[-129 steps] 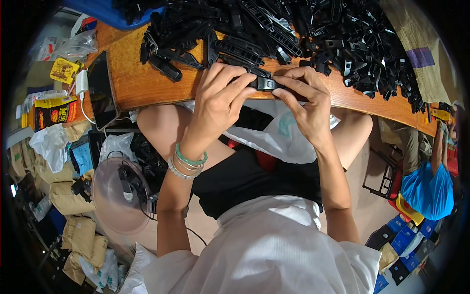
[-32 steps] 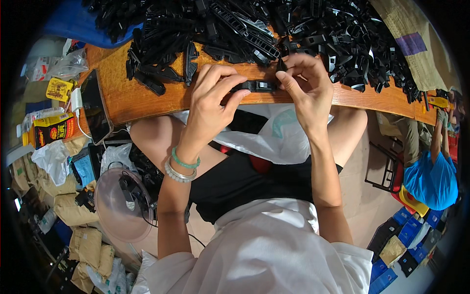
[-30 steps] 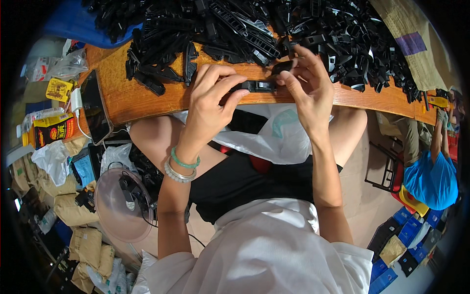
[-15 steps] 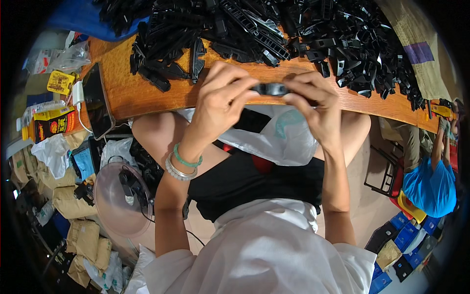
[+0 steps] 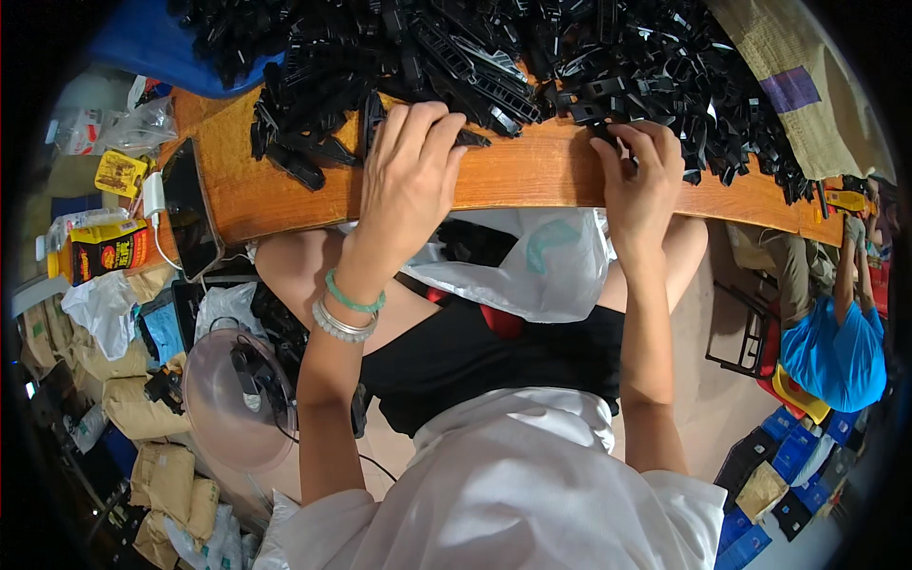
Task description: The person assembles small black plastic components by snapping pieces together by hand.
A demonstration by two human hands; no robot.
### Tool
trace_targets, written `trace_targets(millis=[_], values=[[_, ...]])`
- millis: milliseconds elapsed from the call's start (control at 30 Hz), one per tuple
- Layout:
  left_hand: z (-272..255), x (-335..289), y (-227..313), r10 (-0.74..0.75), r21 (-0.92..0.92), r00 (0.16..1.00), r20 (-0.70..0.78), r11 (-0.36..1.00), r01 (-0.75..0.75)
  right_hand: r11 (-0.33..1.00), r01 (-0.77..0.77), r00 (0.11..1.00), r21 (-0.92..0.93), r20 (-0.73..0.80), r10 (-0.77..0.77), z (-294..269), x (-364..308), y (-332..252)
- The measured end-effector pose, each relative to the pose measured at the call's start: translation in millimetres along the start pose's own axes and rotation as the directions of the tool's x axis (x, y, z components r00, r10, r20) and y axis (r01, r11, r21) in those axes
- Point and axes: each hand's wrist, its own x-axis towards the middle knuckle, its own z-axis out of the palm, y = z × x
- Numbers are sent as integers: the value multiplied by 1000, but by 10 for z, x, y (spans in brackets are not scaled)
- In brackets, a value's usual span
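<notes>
My left hand (image 5: 408, 176) reaches over the near edge of a pile of long black plastic strips (image 5: 323, 104), fingers bent down and fingertips partly hidden. A dark strip end (image 5: 472, 139) shows just beside its fingers. My right hand (image 5: 648, 180) is at the near edge of a heap of small black plastic parts (image 5: 703, 114). Its thumb and forefinger close on a small black plastic part (image 5: 608, 131). Across my lap lies a white plastic bag (image 5: 560, 271), its mouth beneath the table edge, with dark pieces (image 5: 475, 242) showing inside.
Both piles lie on a wooden table (image 5: 532, 176). At the left are a phone or tablet (image 5: 193, 214) with a white cable, a drink bottle (image 5: 100, 245) and a clear tub (image 5: 233, 399). A sack (image 5: 807, 104) hangs at the far right. Another person in blue (image 5: 831, 351) sits at the right.
The dark piece that both hands held between them is no longer in view there. My hands have moved apart and forward, left to the strips, right to the small parts.
</notes>
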Motion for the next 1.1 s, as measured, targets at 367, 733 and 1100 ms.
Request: trace_targets(millis=[367, 733, 1100], values=[[194, -205, 36, 202, 63, 975, -96, 978, -197, 981, 196, 978, 5, 65, -196, 73, -371, 335], [296, -157, 91, 238, 165, 971, 24, 957, -239, 996, 91, 993, -4, 78, -91, 401, -507, 549], [386, -283, 152, 209, 156, 975, 76, 963, -219, 948, 314, 949, 57, -30, -313, 52, -316, 57]])
